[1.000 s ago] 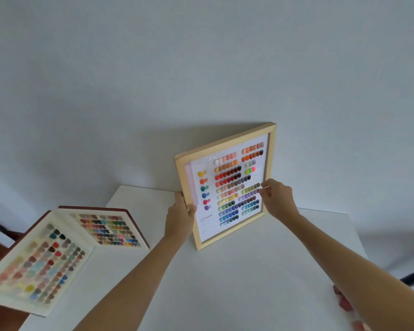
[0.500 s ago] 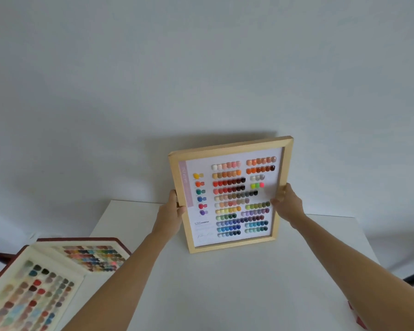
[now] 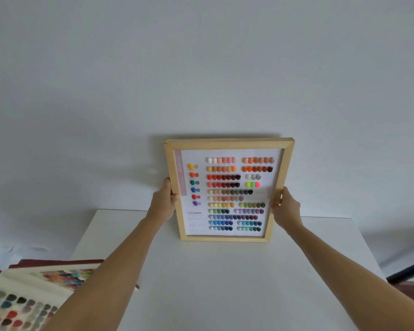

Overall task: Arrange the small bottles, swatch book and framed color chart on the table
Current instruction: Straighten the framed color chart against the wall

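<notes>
The framed color chart [image 3: 228, 191], light wood around rows of colored swatches, stands upright at the back of the white table [image 3: 225, 283], against the wall. My left hand [image 3: 164, 199] grips its left side rail. My right hand [image 3: 285, 207] grips its right side rail. The open swatch book [image 3: 26, 297], with a dark red cover and cream pages of color chips, lies at the table's front left, partly behind my left forearm. No small bottles are in view.
A plain white wall [image 3: 201, 80] rises directly behind the table. A dark bar [image 3: 409, 271] slants down at the right, beyond the table's edge. Dark floor shows at the lower right corner.
The frame has turned from skewed to square-on and stands straighter against the wall. My right hand moved from the chart's face to the right rail. The view tilted up, pushing the swatch book lower.
</notes>
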`<state>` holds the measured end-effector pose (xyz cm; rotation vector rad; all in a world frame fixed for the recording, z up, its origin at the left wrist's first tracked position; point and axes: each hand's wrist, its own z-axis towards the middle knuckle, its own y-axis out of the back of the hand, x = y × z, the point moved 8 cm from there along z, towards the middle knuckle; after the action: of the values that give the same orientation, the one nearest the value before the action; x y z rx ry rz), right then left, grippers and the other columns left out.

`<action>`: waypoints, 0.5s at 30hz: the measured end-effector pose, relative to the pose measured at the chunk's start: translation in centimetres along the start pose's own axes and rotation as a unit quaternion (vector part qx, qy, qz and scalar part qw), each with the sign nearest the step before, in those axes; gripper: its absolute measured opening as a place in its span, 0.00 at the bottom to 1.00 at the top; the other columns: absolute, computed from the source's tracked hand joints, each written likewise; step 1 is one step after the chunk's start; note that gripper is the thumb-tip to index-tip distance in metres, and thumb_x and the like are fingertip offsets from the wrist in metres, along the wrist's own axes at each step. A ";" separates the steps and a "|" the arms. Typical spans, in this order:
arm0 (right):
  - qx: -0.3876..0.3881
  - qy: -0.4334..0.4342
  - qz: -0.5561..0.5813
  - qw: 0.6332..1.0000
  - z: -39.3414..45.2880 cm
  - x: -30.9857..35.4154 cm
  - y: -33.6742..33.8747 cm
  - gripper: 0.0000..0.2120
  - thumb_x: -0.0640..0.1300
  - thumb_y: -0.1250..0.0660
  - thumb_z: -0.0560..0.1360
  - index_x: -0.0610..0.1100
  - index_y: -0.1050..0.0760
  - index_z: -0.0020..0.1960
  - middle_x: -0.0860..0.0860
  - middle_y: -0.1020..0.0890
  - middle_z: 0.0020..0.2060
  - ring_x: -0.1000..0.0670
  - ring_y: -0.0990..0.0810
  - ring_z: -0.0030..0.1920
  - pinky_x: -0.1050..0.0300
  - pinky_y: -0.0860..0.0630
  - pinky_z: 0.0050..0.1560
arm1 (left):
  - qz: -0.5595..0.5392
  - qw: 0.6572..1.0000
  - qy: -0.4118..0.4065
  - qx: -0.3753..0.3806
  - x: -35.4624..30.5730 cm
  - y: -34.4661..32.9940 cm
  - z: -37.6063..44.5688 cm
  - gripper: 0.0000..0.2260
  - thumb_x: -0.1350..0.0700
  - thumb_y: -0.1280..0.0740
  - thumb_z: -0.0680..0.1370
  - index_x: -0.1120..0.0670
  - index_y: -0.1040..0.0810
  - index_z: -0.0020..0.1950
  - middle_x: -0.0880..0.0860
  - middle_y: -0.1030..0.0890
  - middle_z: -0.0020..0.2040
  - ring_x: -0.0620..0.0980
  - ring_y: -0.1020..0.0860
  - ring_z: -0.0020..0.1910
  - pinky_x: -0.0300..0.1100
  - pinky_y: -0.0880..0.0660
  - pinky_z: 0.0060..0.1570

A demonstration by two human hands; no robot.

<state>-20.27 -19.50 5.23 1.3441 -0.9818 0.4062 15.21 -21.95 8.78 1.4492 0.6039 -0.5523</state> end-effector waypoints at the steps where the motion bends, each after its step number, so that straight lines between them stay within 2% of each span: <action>1: 0.000 -0.001 -0.002 1.000 0.1 0.0 0.0 0.06 0.36 0.41 0.78 0.42 0.33 0.54 0.47 0.23 0.43 0.52 0.24 0.35 0.62 0.28 0.28 | 0.000 1.000 0.001 0.003 0.1 0.0 0.1 0.19 0.61 0.36 0.79 0.54 0.37 0.67 0.57 0.22 0.61 0.58 0.21 0.60 0.55 0.21 0.54; 5: 0.006 -0.005 -0.014 1.000 0.0 0.2 0.0 0.07 0.36 0.41 0.78 0.40 0.33 0.56 0.45 0.23 0.44 0.45 0.23 0.39 0.56 0.25 0.32 | -0.003 1.000 0.003 0.004 0.3 0.0 0.1 0.19 0.62 0.36 0.79 0.54 0.37 0.67 0.57 0.22 0.61 0.58 0.22 0.60 0.56 0.21 0.55; 8: 0.008 -0.005 -0.016 1.000 -0.2 0.1 0.1 0.07 0.36 0.41 0.78 0.40 0.34 0.56 0.45 0.23 0.45 0.46 0.23 0.39 0.59 0.27 0.30 | -0.009 1.000 0.004 0.000 0.3 0.0 0.0 0.19 0.61 0.36 0.79 0.53 0.37 0.67 0.57 0.22 0.61 0.58 0.21 0.59 0.55 0.20 0.53; 12: 0.011 -0.003 -0.013 1.000 -0.5 0.4 0.3 0.08 0.36 0.41 0.78 0.40 0.34 0.57 0.45 0.23 0.47 0.44 0.23 0.42 0.54 0.23 0.35 | -0.013 1.000 0.011 -0.004 0.2 0.1 -0.3 0.19 0.61 0.36 0.79 0.52 0.37 0.67 0.56 0.22 0.61 0.58 0.21 0.59 0.55 0.21 0.53; 15: 0.013 -0.006 -0.016 1.000 -0.6 0.5 0.4 0.07 0.37 0.41 0.79 0.39 0.34 0.56 0.42 0.21 0.48 0.43 0.23 0.41 0.53 0.23 0.35 | -0.015 1.000 0.013 -0.006 0.1 0.2 -0.5 0.18 0.61 0.36 0.79 0.53 0.36 0.67 0.56 0.22 0.61 0.58 0.21 0.60 0.55 0.21 0.53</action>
<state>-20.02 -18.99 5.92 1.3863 -0.9671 0.3885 15.43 -21.39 8.87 1.4400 0.6484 -0.5529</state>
